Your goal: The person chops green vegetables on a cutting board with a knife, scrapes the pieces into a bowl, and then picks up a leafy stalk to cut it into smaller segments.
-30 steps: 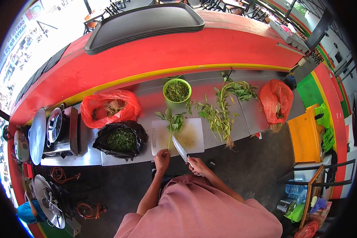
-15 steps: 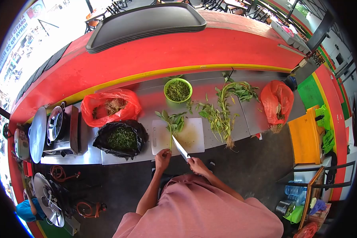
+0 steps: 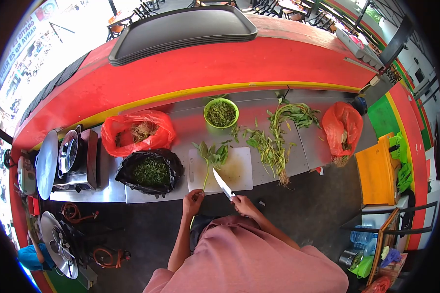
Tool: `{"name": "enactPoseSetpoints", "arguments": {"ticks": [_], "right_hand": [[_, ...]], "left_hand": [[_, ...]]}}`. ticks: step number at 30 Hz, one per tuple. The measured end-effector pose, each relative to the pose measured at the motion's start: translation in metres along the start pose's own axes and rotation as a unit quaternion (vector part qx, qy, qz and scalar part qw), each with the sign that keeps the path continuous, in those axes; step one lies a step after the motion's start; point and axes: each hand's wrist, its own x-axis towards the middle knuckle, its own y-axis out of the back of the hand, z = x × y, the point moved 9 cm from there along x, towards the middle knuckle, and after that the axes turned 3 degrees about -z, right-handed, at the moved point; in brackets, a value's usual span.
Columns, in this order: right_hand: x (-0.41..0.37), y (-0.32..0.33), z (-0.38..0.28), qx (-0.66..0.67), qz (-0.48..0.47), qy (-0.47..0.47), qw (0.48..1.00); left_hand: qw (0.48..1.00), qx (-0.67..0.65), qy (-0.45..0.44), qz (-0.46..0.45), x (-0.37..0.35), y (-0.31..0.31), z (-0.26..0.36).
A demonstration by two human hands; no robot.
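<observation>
A leafy green stalk [image 3: 215, 155] lies over the white cutting board [image 3: 244, 178], its leaves towards the far edge. My left hand [image 3: 194, 198] is closed on the stalk's lower end, just off the board's near left corner. In my right hand [image 3: 244, 205] is the handle of a kitchen knife [image 3: 223, 183], its blade angled over the board with the tip close to the stalk. Right of the board lies a bunch of leafy stalks with roots [image 3: 274, 146]. Behind the board stands a green bowl [image 3: 221, 126] of cut leaves.
Left of the board sit a black bag of greens [image 3: 149, 171] and a red bag [image 3: 113, 123] with rooty scraps. A stove [image 3: 85, 168] stands further left. Another red bag [image 3: 341, 128] lies far right. Trays [image 3: 181, 36] rest on the ledge. A person in blue [image 3: 34, 258] is at lower left.
My left hand has shifted left and slightly towards me, tilting the stalk's lower end with it. The knife stays nearly in place.
</observation>
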Motion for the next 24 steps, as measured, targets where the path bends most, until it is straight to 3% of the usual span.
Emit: {"name": "enactPoseSetpoints", "arguments": {"ticks": [7, 10, 12, 16, 24], "right_hand": [[-0.004, -0.005, -0.005, 0.027, -0.027, -0.008, 0.999], [0.005, -0.004, -0.012, -0.069, 0.012, 0.06, 0.996], [0.0, 0.0, -0.038, -0.174, 0.088, 0.193, 0.962], [-0.001, -0.001, -0.052, -0.244, 0.097, 0.165, 0.951], [0.003, 0.002, -0.058, -0.295, 0.13, 0.206, 0.924]], "left_hand": [[0.999, 0.044, 0.026, -0.005, -0.017, 0.008, -0.01], [0.999, 0.053, 0.005, 0.0, -0.02, 0.006, -0.011], [0.999, 0.054, 0.0, 0.002, -0.021, 0.004, -0.016], [0.999, 0.031, 0.022, -0.001, -0.022, 0.0, -0.031], [0.999, 0.042, 0.014, 0.004, -0.022, -0.001, -0.029]]}}
